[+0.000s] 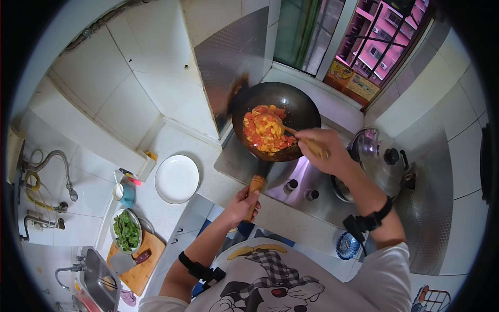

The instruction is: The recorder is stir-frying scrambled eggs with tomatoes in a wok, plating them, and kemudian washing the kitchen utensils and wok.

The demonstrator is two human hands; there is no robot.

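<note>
A dark wok (300, 105) is over the steel gas stove (241, 163), tilted towards me. My left hand (241, 208) grips its wooden handle (255, 187). In my right hand (325, 150) is a wooden-handled spatula or ladle (290, 130), its head down among the food. That food (269, 128) looks like scrambled egg with tomato, gathered in the lower left of the wok. The utensil's head is partly covered by the food, so its shape is unclear.
A lidded steel pot (370, 156) stands on the stove's right side. Left on the counter are a white plate (177, 179), a bowl of green leaves (126, 230), a blue cup (126, 195) and a cleaver (126, 261) on a cutting board (150, 249). A blue glass dish (347, 245) sits at the front edge.
</note>
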